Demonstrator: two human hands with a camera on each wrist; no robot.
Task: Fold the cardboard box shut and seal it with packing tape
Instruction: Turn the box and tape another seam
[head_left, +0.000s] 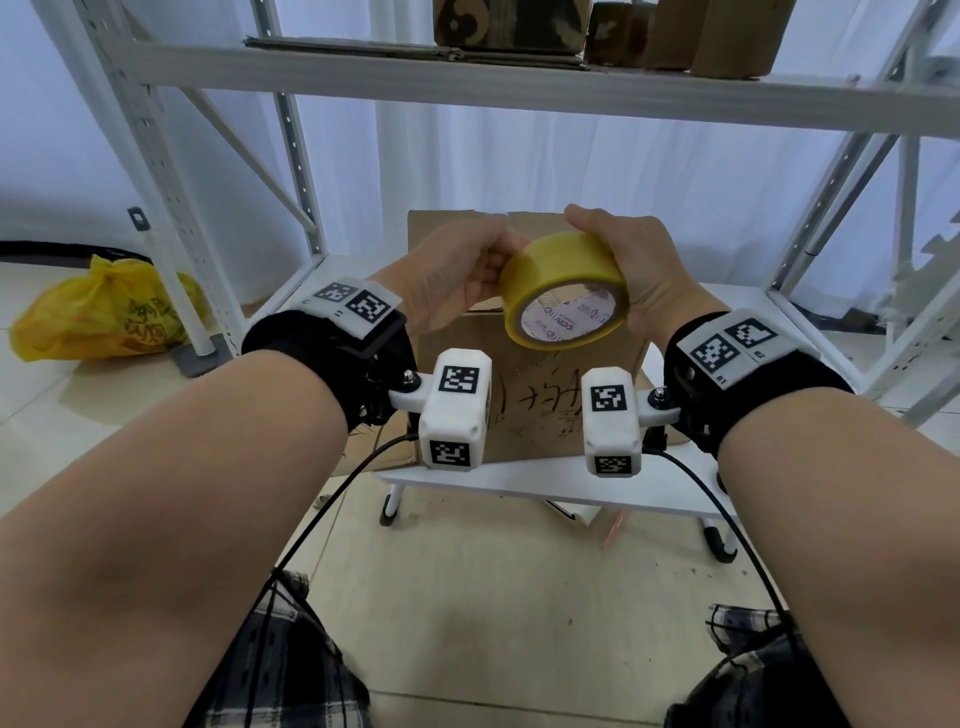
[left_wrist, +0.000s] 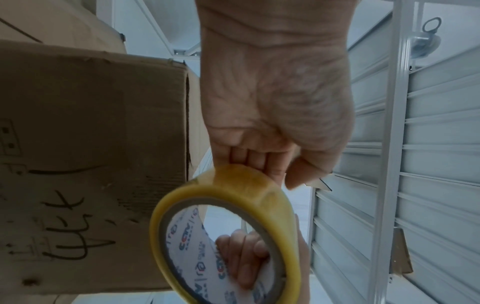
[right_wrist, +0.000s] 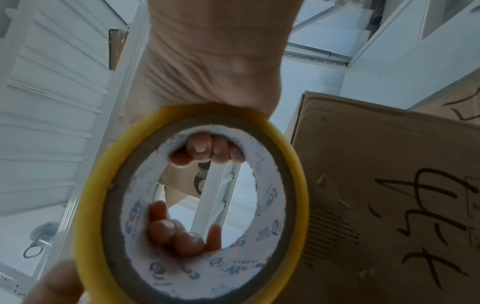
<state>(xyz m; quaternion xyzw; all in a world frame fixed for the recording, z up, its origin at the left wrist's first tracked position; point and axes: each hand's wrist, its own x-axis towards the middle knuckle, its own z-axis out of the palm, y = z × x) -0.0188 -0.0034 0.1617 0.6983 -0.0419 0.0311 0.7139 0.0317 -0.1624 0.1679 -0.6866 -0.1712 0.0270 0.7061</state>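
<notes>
A brown cardboard box (head_left: 535, 400) with black handwriting on its front stands on a low white table (head_left: 519, 480). One flap (head_left: 452, 226) stands up behind my hands. Both hands hold a yellow roll of packing tape (head_left: 566, 291) in the air above the box's near edge. My right hand (head_left: 623, 249) grips the roll from the right, its fingers (right_wrist: 205, 150) curled into the printed core. My left hand (head_left: 488, 270) pinches the roll's left rim, fingers (left_wrist: 249, 158) on the outer band (left_wrist: 233, 181). No loose tape end shows.
White metal shelving posts (head_left: 171, 208) rise on both sides, and the shelf (head_left: 519, 83) overhead carries several cardboard boxes. A yellow plastic bag (head_left: 104, 312) lies on the tiled floor at the left. Black cables (head_left: 332, 499) hang from my wrist cameras towards my lap.
</notes>
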